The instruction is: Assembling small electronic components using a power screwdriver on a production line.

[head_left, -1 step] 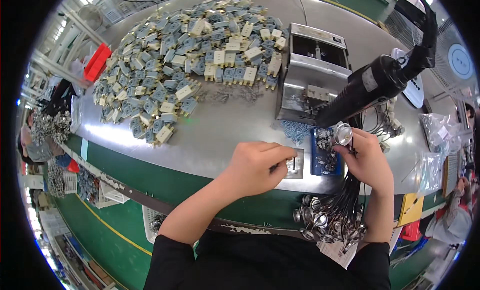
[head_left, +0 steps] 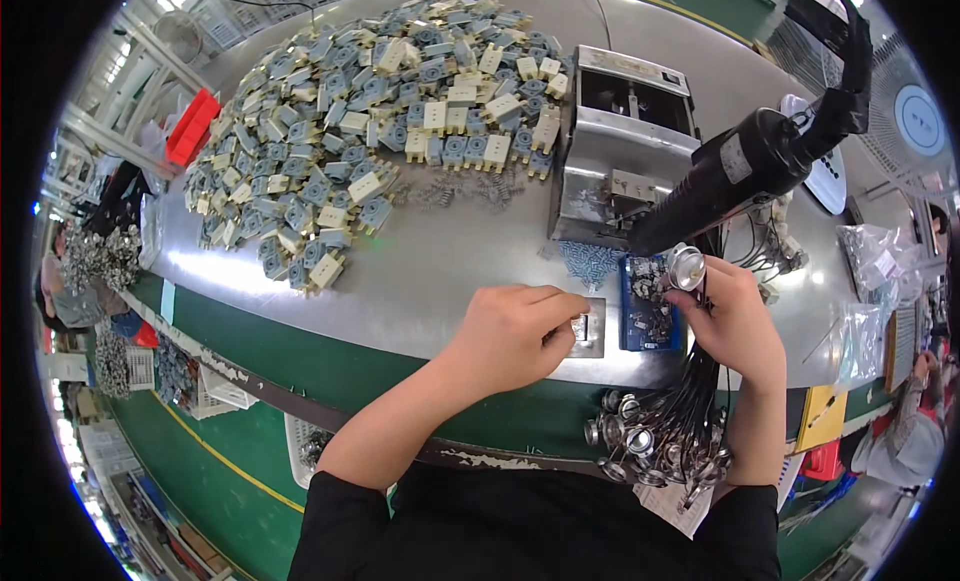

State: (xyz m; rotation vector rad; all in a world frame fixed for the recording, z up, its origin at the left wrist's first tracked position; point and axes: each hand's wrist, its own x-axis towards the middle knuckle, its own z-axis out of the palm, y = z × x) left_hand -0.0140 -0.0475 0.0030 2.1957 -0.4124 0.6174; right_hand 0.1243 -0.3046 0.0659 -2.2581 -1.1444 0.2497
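Observation:
My left hand (head_left: 520, 336) is closed in a pinch at a small flat metal plate (head_left: 594, 343) with a slot near the table's front edge. Whatever its fingertips hold, if anything, is hidden. My right hand (head_left: 740, 316) grips a round, silvery, cup-shaped metal part (head_left: 686, 268) between thumb and fingers, tilted above a blue tray (head_left: 628, 326) of small metal pieces. Black wires (head_left: 700, 381) hang below this hand. They run down to a bunch of similar round metal parts (head_left: 640, 441) at the table edge, beside my right forearm.
A large heap of grey-and-cream switch-like blocks (head_left: 380, 111) covers the left and back. Loose springs (head_left: 460, 193) lie before it. Small blue screws (head_left: 590, 263) sit by a metal machine (head_left: 625, 131). A black cylindrical tool (head_left: 720, 181) slants over the tray. Clear bags (head_left: 865, 336) lie right.

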